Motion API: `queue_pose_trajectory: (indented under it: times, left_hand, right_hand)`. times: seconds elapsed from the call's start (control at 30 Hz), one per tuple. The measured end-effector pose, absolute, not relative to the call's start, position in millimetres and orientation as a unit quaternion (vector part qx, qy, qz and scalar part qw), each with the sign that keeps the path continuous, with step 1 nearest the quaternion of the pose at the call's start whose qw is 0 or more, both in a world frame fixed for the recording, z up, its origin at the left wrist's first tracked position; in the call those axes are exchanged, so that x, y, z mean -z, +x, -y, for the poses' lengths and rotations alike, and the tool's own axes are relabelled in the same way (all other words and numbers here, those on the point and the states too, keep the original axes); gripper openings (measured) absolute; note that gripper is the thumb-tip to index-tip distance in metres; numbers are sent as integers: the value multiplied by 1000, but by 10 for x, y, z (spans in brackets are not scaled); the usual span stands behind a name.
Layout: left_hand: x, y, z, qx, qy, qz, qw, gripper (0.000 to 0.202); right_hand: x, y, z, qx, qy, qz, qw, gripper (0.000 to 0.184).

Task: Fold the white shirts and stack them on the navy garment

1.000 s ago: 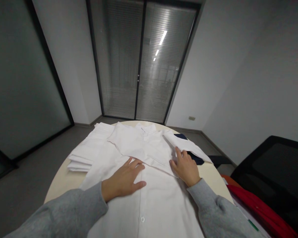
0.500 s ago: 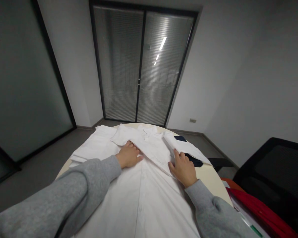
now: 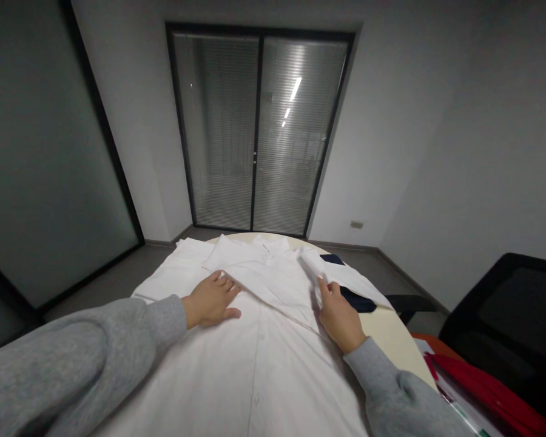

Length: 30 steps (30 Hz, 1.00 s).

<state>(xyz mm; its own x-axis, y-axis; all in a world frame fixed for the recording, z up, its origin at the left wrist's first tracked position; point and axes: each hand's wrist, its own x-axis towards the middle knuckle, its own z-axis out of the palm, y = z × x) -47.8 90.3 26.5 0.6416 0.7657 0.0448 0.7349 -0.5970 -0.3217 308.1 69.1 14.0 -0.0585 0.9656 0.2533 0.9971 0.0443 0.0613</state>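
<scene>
A white button-up shirt [image 3: 255, 358] lies front up, with its collar at the far end of the table and its button line running toward me. One sleeve [image 3: 273, 285] is folded slantwise across the chest. My left hand [image 3: 213, 298] rests flat on the shirt near that sleeve's edge, fingers spread, holding nothing. On the right, my right hand [image 3: 341, 315] has its fingers curled at the folded white cloth by the sleeve's end and appears to pinch it; the thumb is mostly hidden.
Dark blue cloth [image 3: 357, 300] shows beneath white fabric at the right of the round cream table [image 3: 391, 340]. More white cloth [image 3: 168, 267] lies at the left. A black mesh chair [image 3: 514, 315] and red cloth [image 3: 486, 388] stand beyond the right edge.
My left hand has slid left and toward me, away from the sleeve's edge, which now lies lower. My right hand stays at nearly the same spot, its fingers more curled. The view has tilted slightly.
</scene>
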Motion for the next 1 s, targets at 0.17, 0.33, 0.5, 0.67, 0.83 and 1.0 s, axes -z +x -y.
queue_pose_trajectory:
  times: [0.17,0.33,0.5,0.67,0.83,1.0]
  left_hand:
    - [-355,-584,-932,-46,-845,485,218,72]
    - [-520,-700,-1000,-7,-819,494,291,68]
    - [-604,-843,-1009,-9,-809,513,287,50]
    - [-710,-1078,-1026,-3,-875,448,182,44]
    - [-816,-1321,-1021,4,-898,431,88,42]
    - [-915,-1397,-1030,29,-873,478,89,49]
  right_hand:
    - [-181,3113,-677,113,-694,708,67,68]
    - [-179,3085,-668,121,-704,698,55,64]
    - [-193,3091,-661,128,-714,687,40,61]
    - [-233,3105,-637,128,-716,686,29,60]
    - [-247,3109,-617,126,-715,687,26,60]
    - [-258,3114,-603,132,-731,668,34,52]
